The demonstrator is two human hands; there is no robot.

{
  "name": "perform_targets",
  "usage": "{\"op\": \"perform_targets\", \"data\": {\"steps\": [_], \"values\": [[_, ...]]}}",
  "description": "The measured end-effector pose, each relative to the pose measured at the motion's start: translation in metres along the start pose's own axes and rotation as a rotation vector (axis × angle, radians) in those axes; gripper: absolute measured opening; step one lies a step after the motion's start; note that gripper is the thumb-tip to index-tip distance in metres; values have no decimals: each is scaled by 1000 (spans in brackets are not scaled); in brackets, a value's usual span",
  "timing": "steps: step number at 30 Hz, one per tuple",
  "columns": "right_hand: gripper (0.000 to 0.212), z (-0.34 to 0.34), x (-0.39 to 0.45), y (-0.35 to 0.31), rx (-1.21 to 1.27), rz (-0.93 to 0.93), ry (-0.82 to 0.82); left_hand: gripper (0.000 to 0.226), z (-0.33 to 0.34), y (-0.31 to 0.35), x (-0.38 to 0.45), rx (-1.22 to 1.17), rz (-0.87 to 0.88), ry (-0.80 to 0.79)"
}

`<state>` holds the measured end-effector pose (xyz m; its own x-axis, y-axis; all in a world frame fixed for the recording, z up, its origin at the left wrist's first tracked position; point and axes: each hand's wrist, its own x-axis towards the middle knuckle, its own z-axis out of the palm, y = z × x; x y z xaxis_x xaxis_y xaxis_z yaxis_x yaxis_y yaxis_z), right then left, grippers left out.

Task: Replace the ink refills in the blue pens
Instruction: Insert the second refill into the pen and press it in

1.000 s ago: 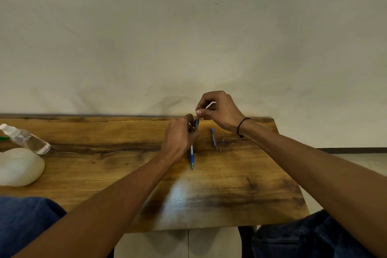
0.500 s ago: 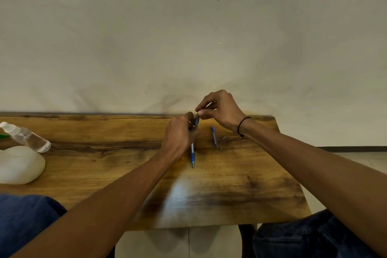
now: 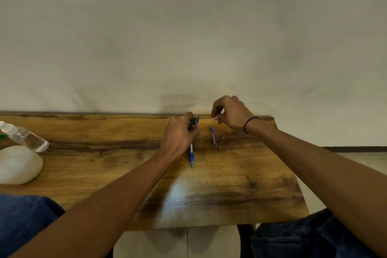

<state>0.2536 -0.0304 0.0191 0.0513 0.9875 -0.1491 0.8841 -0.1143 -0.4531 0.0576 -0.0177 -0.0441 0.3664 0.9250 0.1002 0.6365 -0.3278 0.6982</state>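
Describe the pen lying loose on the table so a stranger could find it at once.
On the wooden table, look near the far edge, just below the right hand. The loose blue pen lies flat there, untouched, unlike the other pen, which the left hand grips.

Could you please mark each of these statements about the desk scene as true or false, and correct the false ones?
1. The left hand grips a blue pen. True.
2. The right hand rests flat on the table. False: it is raised beside the held pen, its fingers curled in a pinch; what they pinch, if anything, cannot be made out.
3. A second blue pen lies on the table right of the held one. True.
4. The clear bottle stands upright at the table's right edge. False: it lies tilted at the left edge, by a white rounded object.
5. The right wrist wears a black band. True.
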Motion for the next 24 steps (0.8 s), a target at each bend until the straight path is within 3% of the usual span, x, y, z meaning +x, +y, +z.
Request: {"op": "perform_targets", "data": {"steps": [4, 9, 22, 24], "values": [[25, 11, -8, 25, -206, 91, -135, 21, -1, 0, -1, -5, 22, 10], [19, 34, -11, 37, -347, 77, -210, 24, 0, 2, -2, -1, 17, 0], [31, 41, -13, 35, -393, 16, -241, 27, -2, -2, 0, 3, 12, -4], [25, 39, -15, 33, -358, 14, -256, 27, -2, -2, 0, 2, 12, -4]]}}
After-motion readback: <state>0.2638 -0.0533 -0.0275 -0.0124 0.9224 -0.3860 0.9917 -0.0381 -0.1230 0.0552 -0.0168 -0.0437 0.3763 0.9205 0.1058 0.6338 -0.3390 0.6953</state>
